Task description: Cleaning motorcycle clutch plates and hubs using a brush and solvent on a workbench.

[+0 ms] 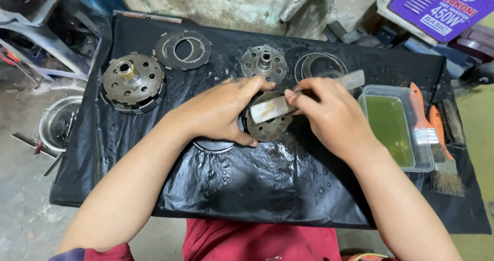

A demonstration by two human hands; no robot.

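Head view: left hand (221, 112) grips metal disc (267, 127), right hand (329, 114) grips flat bar (288, 102); tub (427, 160) holds green liquid (388, 127).

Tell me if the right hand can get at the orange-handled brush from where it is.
Probably yes. The right hand holds a flat metal bar, and the orange-handled brush lies just beyond the clear tub, uncovered. The bar must go down first.

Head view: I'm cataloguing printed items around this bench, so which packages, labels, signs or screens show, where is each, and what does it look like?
Purple box: top right corner behind the black sheet, rectangular, purple face with a white-and-red printed panel and white stripes, partly cut off by the frame.
No screens or signs show; the clear tub of green liquid on the right bears no label.
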